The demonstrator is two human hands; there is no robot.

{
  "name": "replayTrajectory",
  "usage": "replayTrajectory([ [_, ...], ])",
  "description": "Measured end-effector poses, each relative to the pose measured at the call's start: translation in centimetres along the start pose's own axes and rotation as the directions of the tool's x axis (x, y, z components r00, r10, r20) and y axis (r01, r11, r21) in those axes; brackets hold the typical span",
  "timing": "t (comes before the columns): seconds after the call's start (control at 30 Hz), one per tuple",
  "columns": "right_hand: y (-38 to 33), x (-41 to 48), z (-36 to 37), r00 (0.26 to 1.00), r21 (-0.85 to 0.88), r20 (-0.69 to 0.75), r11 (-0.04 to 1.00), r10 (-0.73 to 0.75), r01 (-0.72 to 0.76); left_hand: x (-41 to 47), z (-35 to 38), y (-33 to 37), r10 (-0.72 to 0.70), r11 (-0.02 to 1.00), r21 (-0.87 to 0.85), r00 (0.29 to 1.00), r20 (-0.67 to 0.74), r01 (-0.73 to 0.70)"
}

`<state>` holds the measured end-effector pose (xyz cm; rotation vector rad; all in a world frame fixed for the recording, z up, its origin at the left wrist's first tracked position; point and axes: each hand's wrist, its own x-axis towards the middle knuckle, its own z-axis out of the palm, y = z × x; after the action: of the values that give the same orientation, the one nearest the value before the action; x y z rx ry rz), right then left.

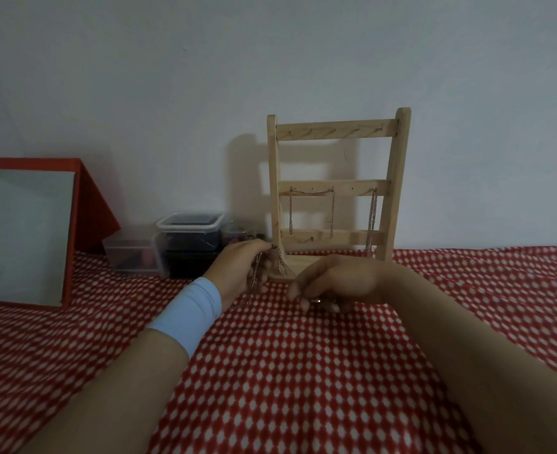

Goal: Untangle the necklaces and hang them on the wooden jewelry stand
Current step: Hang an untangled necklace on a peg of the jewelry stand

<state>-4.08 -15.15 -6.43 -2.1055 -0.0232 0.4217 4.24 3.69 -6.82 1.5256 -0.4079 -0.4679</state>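
Observation:
The wooden jewelry stand stands upright against the wall on the red patterned cloth. One chain is draped across two pegs of its middle bar, and a second chain hangs straight down at the right. My left hand, with a light blue wristband, pinches a tangled bunch of thin chains just in front of the stand's base. To its right, my right hand hovers low over the cloth with fingers curled down; a small part of the chain seems to sit under its fingertips.
Stacked clear plastic boxes with dark contents sit left of the stand. A red-framed mirror leans against the wall at far left. The red cloth with white dots covers the surface.

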Motion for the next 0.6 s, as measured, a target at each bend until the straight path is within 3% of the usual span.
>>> replayTrajectory([
  [0.07,-0.1,0.0,-0.1,1.000,-0.062,0.004,0.998,0.009,-0.009,0.0,0.2,-0.2,-0.036,0.996,-0.082,0.999,0.007,0.037],
  [0.17,-0.7,-0.3,0.0,1.000,-0.231,0.000,0.973,0.023,-0.022,0.3,0.0,-0.3,0.001,1.000,-0.013,1.000,0.021,0.000],
  [0.33,-1.5,-0.6,-0.2,0.993,-0.353,-0.038,0.928,0.110,-0.117,-0.2,-0.1,0.7,0.034,0.995,-0.100,0.975,0.222,-0.012],
  [0.5,-2.3,-1.4,-0.6,0.970,-0.511,-0.132,0.824,0.205,-0.244,-1.0,0.0,1.0,0.092,0.990,-0.128,0.976,0.198,-0.067],
  [0.6,-2.4,-1.2,-0.5,0.973,-0.528,-0.178,0.821,0.145,-0.219,-0.9,0.3,0.8,0.067,0.995,-0.084,0.970,0.232,-0.049],
])
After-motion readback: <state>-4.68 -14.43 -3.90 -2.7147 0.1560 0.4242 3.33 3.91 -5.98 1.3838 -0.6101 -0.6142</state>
